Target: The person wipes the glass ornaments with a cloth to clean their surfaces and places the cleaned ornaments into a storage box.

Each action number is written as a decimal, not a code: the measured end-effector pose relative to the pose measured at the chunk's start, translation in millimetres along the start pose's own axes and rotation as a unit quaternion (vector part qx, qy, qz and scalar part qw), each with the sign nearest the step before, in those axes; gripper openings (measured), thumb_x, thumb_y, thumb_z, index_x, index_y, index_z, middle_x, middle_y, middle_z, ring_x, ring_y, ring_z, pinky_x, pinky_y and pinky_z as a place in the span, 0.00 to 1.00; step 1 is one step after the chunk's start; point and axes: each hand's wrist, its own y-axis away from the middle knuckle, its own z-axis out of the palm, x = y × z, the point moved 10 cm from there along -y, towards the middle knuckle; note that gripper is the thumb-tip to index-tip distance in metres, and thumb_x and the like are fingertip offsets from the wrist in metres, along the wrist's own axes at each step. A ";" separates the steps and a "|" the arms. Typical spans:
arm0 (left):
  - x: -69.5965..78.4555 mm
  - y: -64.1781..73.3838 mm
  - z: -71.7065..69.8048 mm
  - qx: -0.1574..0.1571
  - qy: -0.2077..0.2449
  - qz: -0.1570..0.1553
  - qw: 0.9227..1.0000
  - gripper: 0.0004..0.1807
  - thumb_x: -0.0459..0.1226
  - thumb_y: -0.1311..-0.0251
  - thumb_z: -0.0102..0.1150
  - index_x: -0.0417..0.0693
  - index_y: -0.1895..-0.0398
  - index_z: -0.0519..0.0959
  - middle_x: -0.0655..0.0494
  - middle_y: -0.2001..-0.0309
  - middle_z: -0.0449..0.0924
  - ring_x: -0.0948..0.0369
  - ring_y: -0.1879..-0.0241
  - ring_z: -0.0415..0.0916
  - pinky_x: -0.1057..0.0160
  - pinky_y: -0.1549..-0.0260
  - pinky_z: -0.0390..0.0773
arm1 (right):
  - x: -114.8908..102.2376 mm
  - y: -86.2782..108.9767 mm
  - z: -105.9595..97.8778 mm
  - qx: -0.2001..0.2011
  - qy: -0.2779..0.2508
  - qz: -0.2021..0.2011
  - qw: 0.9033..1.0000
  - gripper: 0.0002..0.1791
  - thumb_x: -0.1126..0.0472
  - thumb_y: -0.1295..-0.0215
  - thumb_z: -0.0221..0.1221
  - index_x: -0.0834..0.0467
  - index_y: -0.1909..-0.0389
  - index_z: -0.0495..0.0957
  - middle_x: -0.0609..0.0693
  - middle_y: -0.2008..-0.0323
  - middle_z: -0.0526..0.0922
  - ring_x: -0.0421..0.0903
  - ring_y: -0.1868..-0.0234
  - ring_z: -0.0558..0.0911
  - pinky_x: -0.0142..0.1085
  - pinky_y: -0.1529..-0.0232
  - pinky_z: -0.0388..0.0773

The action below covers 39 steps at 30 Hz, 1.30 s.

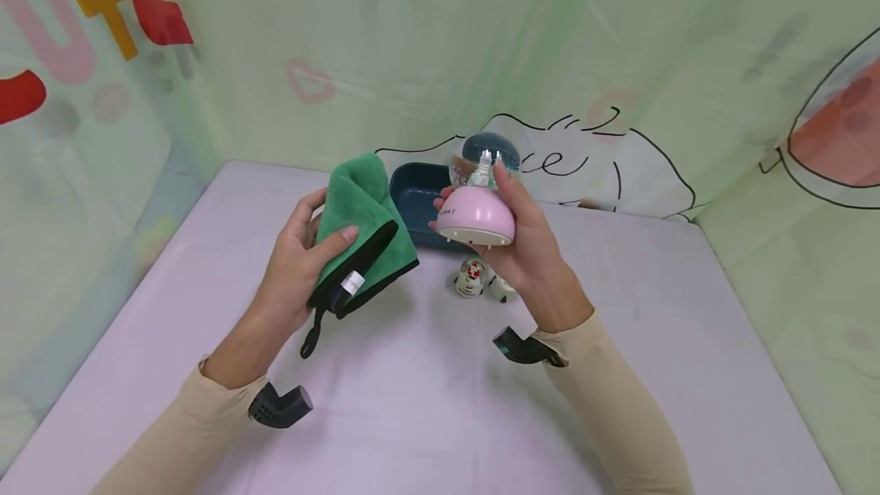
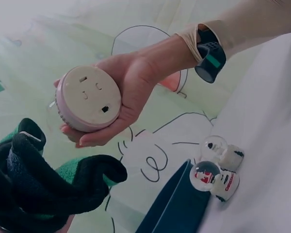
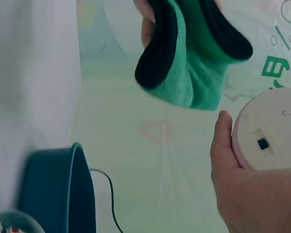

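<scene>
My left hand (image 1: 292, 262) holds a folded green cloth (image 1: 364, 208) with black edging, a white label and a hanging loop, its thumb laid over the front. To the right, my right hand (image 1: 532, 250) grips a snow globe (image 1: 484, 208) with a pink base and a small white figure inside the clear dome. The globe is tilted, so its pale underside (image 2: 89, 99) faces the left wrist view. A gap separates cloth and globe. In the right wrist view the cloth (image 3: 189, 73) hangs above and left of the globe's base (image 3: 271, 128).
Behind the hands stands a dark blue bin (image 1: 415, 201) at the table's back edge. Two small snow globes sit in front of it, one with a red figure (image 1: 471, 279), the other (image 1: 502, 290) partly behind my right wrist. A printed curtain (image 1: 412, 44) surrounds the lilac tabletop (image 1: 412, 403).
</scene>
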 end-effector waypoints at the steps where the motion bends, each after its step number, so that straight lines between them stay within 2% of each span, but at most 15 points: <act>1: 0.4 0.6 0.1 -0.002 -0.007 0.003 1.000 0.33 0.38 0.31 0.61 0.58 0.26 0.62 0.48 0.39 0.73 0.53 0.43 0.77 0.61 0.51 0.83 | -1.4 -0.6 -3.1 0.006 0.018 -0.001 1.000 0.39 0.42 0.34 0.65 0.56 0.29 0.63 0.58 0.48 0.77 0.53 0.52 0.85 0.49 0.46 0.82; 4: 1.7 2.4 -0.9 -0.006 -0.025 0.011 1.000 0.32 0.37 0.31 0.61 0.57 0.26 0.63 0.48 0.39 0.73 0.52 0.42 0.75 0.62 0.50 0.82 | -6.9 -3.7 -10.6 0.019 0.076 -0.006 0.997 0.32 0.51 0.31 0.62 0.57 0.32 0.63 0.57 0.48 0.77 0.51 0.54 0.86 0.42 0.50 0.84; 7: 1.9 3.8 -3.1 -0.006 -0.035 0.017 0.999 0.32 0.37 0.31 0.61 0.56 0.26 0.63 0.48 0.39 0.72 0.52 0.42 0.75 0.63 0.50 0.81 | -13.8 -8.6 -12.8 0.017 0.145 -0.015 0.989 0.27 0.61 0.31 0.56 0.55 0.33 0.63 0.53 0.45 0.77 0.46 0.48 0.82 0.36 0.51 0.81; 11: 1.1 5.5 -6.0 -0.008 -0.034 0.016 0.999 0.32 0.37 0.30 0.61 0.55 0.26 0.63 0.48 0.39 0.72 0.52 0.42 0.75 0.63 0.50 0.82 | -23.2 -19.5 -13.1 0.006 0.227 -0.028 0.974 0.33 0.71 0.35 0.58 0.54 0.29 0.64 0.53 0.36 0.73 0.49 0.38 0.73 0.36 0.42 0.75; 14: 0.8 7.6 -8.3 -0.008 -0.033 0.012 0.999 0.31 0.37 0.30 0.60 0.55 0.26 0.63 0.48 0.39 0.72 0.52 0.42 0.75 0.62 0.50 0.82 | -29.3 -27.8 -17.4 0.001 0.286 -0.034 0.958 0.36 0.72 0.38 0.62 0.55 0.29 0.65 0.54 0.35 0.73 0.50 0.36 0.73 0.35 0.39 0.74; 17: 0.4 9.8 -11.8 -0.006 -0.034 0.008 0.999 0.31 0.37 0.30 0.60 0.55 0.27 0.64 0.49 0.39 0.73 0.53 0.43 0.75 0.63 0.50 0.82 | -35.0 -35.4 -20.4 -0.021 0.324 -0.045 0.945 0.39 0.73 0.40 0.64 0.55 0.28 0.63 0.54 0.35 0.72 0.51 0.37 0.74 0.35 0.40 0.75; 23: -0.7 13.6 -19.2 0.002 -0.028 0.000 1.000 0.29 0.37 0.30 0.60 0.54 0.28 0.65 0.51 0.40 0.73 0.54 0.43 0.75 0.62 0.51 0.82 | -40.8 -47.7 -23.0 -0.086 0.373 -0.059 0.922 0.43 0.76 0.42 0.65 0.55 0.27 0.62 0.56 0.36 0.69 0.53 0.42 0.76 0.36 0.47 0.80; 27: 0.2 15.8 -22.8 0.007 -0.032 -0.001 0.999 0.28 0.37 0.30 0.60 0.54 0.29 0.65 0.51 0.41 0.72 0.54 0.43 0.75 0.63 0.51 0.82 | -40.1 -56.0 -30.0 -0.089 0.404 -0.041 0.910 0.44 0.75 0.43 0.67 0.53 0.27 0.61 0.58 0.39 0.72 0.54 0.45 0.78 0.36 0.49 0.82; 34: 3.0 18.2 -26.0 0.010 -0.031 0.006 0.999 0.27 0.37 0.30 0.60 0.54 0.30 0.66 0.51 0.42 0.72 0.55 0.44 0.75 0.64 0.52 0.82 | -40.1 -74.9 -50.2 -0.081 0.465 -0.018 0.882 0.47 0.71 0.44 0.70 0.50 0.26 0.58 0.57 0.43 0.76 0.55 0.48 0.80 0.36 0.55 0.83; 39: 3.7 20.6 -26.7 0.008 -0.025 0.010 1.000 0.26 0.36 0.29 0.59 0.53 0.30 0.66 0.51 0.43 0.72 0.55 0.44 0.75 0.64 0.52 0.82 | -33.5 -86.5 -53.9 -0.124 0.455 -0.006 0.882 0.44 0.74 0.44 0.69 0.52 0.29 0.60 0.58 0.39 0.73 0.57 0.47 0.80 0.38 0.51 0.83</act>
